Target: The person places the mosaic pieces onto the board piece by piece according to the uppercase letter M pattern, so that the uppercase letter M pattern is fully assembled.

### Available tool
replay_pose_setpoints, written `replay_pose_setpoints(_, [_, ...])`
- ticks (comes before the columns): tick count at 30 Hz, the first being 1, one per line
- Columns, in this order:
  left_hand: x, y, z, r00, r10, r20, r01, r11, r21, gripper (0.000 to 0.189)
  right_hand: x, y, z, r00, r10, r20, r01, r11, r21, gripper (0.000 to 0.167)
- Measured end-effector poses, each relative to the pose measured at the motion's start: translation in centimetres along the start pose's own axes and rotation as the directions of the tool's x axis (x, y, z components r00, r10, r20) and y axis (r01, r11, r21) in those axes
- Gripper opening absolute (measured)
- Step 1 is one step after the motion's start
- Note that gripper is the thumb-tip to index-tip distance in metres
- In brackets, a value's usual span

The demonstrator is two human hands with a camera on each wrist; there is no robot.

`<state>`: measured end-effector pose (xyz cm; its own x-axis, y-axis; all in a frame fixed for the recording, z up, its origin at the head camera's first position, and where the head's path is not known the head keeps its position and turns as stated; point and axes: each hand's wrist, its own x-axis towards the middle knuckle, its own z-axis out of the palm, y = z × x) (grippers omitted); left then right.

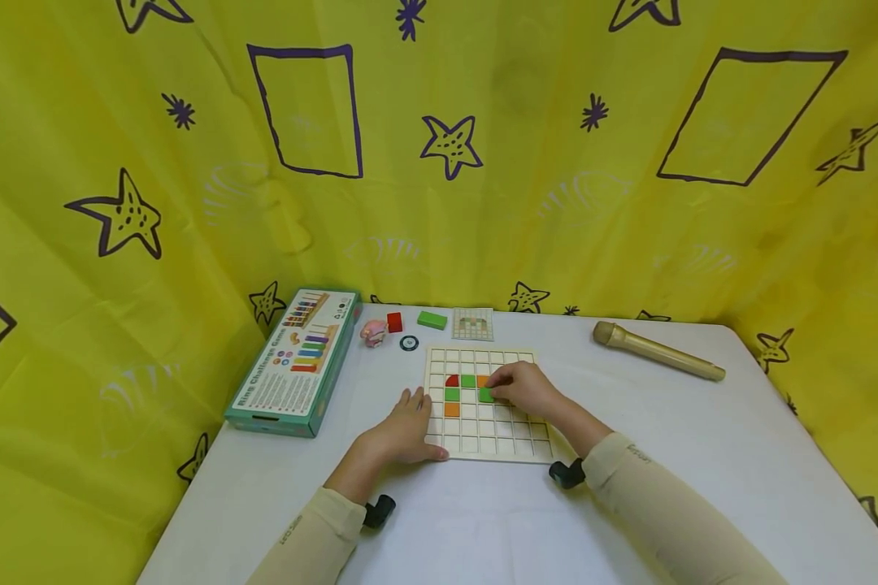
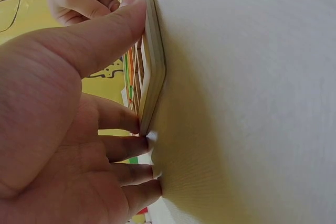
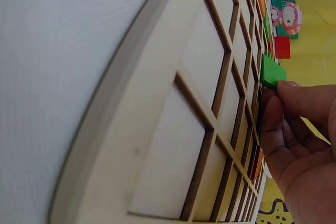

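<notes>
A wooden grid board (image 1: 507,447) lies flat on the table, with several coloured tiles in its cells. Among them are a red tile (image 1: 451,380) with a rounded corner, a green one (image 1: 468,381) and an orange one (image 1: 451,410). My right hand (image 1: 528,390) pinches a green square tile (image 3: 272,72) between thumb and fingers, tilted over the grid's upper middle. At the board's near left corner rests my left hand (image 1: 402,431). Its thumb (image 2: 118,24) lies on the near edge, and the extended fingers touch the left side.
A game box (image 1: 285,366) lies at the left. Behind the board are a patterned card (image 1: 472,323), a green block (image 1: 432,319), a red block (image 1: 394,322), a pink figurine (image 1: 373,332) and a dark round disc (image 1: 409,343). A gold microphone (image 1: 658,351) lies back right.
</notes>
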<state>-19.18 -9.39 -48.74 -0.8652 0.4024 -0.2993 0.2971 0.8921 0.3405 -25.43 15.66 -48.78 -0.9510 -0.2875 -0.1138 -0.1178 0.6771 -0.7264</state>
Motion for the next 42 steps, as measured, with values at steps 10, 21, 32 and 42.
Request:
replay_pose_setpoints(10, [-0.1, 0.0, -0.2, 1.0, 0.005, 0.006, -0.005, 1.0, -0.001, 0.105, 0.4, -0.2, 0.4, 1.0, 0.009, -0.01, -0.01, 0.998, -0.065, 0.006])
replay_pose_setpoints(21, [-0.1, 0.2, -0.3, 1.0, 0.007, 0.001, -0.007, 1.0, 0.006, 0.104, 0.0, -0.8, 0.8, 0.999, -0.031, -0.018, 0.028, 0.988, -0.151, 0.008])
replay_pose_setpoints(32, [-0.1, 0.2, -0.2, 1.0, 0.006, -0.002, -0.006, 1.0, -0.003, 0.104, -0.1, -1.0, 1.4, 0.998, -0.041, -0.044, 0.031, 0.976, -0.214, 0.01])
replay_pose_setpoints(42, [-0.1, 0.0, 0.0, 1.0, 0.014, -0.002, -0.014, 1.0, -0.005, 0.105, -1.0, -0.1, 0.6, 0.993, -0.101, -0.062, 0.09, 0.983, -0.157, 0.009])
